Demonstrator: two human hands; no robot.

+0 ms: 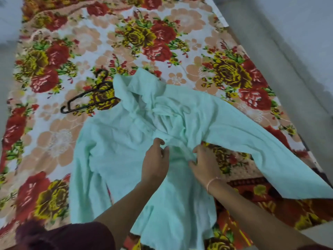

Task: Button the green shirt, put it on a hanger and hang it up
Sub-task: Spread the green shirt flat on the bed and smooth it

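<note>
Two hands meet at the front opening of a pale mint-green fabric shirt [115, 156]. The left hand [155, 159] pinches one edge of the placket between thumb and fingertips. The right hand [203, 163], with a thin pink band [211, 183] on its wrist, grips the bunched edge opposite. The shirt lies rumpled under both hands, its collar beyond them and one sleeve stretching away past the right hand. Beyond the left hand, just beside the collar, a black plastic hanger [84, 95] lies flat on the bed's red, yellow and peach floral sheet [144, 33].
</note>
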